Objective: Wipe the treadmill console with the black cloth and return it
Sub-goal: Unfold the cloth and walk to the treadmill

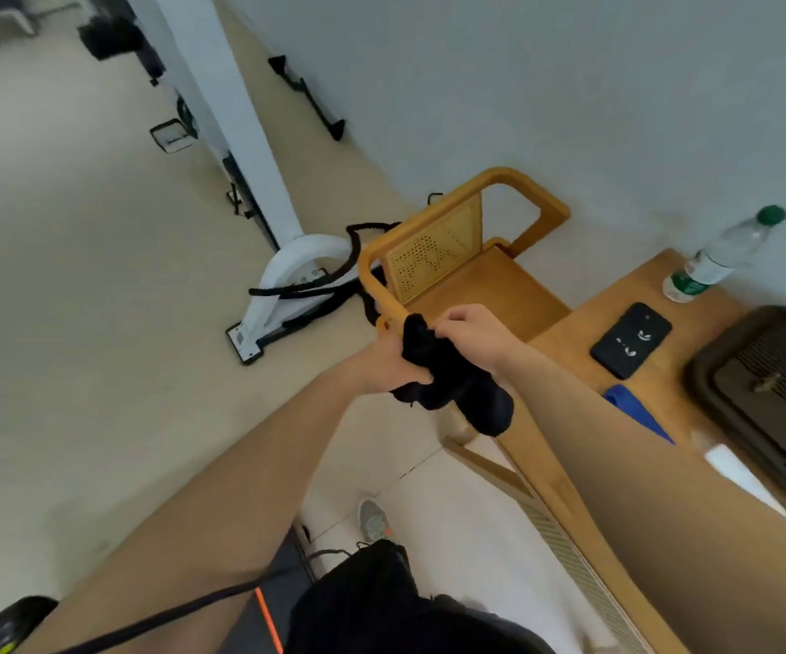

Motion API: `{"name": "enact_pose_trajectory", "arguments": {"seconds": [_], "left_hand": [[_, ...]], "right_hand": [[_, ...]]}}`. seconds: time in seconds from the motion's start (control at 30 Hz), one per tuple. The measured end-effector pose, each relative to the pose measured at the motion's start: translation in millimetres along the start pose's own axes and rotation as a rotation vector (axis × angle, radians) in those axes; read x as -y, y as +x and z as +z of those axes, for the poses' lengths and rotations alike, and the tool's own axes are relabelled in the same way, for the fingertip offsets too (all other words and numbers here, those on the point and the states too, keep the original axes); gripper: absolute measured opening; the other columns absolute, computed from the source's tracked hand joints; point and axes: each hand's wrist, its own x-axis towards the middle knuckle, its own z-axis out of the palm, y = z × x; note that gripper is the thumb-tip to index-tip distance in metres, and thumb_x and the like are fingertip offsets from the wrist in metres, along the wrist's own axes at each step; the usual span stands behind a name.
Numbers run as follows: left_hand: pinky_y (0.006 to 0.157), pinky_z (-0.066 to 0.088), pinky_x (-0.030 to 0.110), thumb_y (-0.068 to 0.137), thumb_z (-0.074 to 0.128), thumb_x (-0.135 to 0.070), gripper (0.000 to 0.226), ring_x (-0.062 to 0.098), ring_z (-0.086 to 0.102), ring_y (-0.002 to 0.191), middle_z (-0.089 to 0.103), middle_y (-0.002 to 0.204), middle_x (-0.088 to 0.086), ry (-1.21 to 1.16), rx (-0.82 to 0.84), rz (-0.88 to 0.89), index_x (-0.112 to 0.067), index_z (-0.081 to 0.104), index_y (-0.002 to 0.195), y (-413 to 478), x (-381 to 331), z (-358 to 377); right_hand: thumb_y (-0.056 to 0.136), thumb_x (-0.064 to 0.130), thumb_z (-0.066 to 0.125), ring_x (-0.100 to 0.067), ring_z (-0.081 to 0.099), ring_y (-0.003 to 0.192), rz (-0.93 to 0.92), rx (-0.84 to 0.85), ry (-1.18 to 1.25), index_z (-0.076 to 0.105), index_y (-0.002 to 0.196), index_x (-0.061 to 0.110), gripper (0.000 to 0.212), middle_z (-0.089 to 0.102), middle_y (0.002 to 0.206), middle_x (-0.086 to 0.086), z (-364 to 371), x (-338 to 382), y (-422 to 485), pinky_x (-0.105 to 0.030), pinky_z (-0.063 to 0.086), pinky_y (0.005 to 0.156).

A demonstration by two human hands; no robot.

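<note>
Both my hands hold the black cloth (452,380) in mid-air, just in front of the wooden chair (466,257). My left hand (393,363) grips its lower left part, with the fingers closed round the fabric. My right hand (471,332) pinches the top of the cloth from above. The cloth is bunched, and one end hangs down to the right. The treadmill console is not in view; only a dark edge with an orange stripe (266,620) shows at the bottom.
A wooden table (570,332) on the right carries a black phone (631,339), a water bottle (721,254), a blue item (636,410) and a dark basket (768,384). A white exercise machine (282,271) with black cords stands on the floor to the left of the chair.
</note>
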Motion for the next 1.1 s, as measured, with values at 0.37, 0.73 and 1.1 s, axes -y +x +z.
{"name": "enact_pose_trajectory", "arguments": {"seconds": [0.37,0.73,1.1], "left_hand": [[0.074,0.055,0.032,0.085,0.067,-0.015,0.009,0.018,0.066,0.078,0.070,0.082,0.002,-0.325,-0.401,-0.216,-0.012,0.069,0.093,-54.4,147.5,-220.0],[0.068,0.047,0.031,0.086,0.064,-0.016,0.003,0.018,0.060,0.074,0.064,0.077,-0.001,-0.458,-0.667,-0.436,-0.013,0.064,0.088,-71.1,288.0,-409.9],[0.085,0.058,0.039,0.089,0.059,-0.023,0.025,0.025,0.070,0.094,0.074,0.099,0.007,-0.901,-0.953,-0.652,-0.012,0.067,0.110,-177.5,400.6,-533.9]], "right_hand": [[0.092,0.021,0.052,-0.029,0.065,0.090,-0.331,0.307,-0.506,0.070,0.097,0.000,0.028,0.072,0.099,-0.017,196.3,177.9,155.9,-0.043,0.051,0.083],[0.091,0.024,0.050,-0.022,0.054,0.067,-0.385,0.655,-0.662,0.062,0.074,0.005,0.028,0.059,0.071,-0.009,383.5,325.9,313.5,-0.035,0.042,0.067],[0.086,0.010,0.045,-0.018,0.031,0.058,-0.515,1.026,-0.860,0.031,0.060,0.020,0.032,0.032,0.060,0.002,616.0,481.0,349.6,-0.032,0.023,0.057]]}}
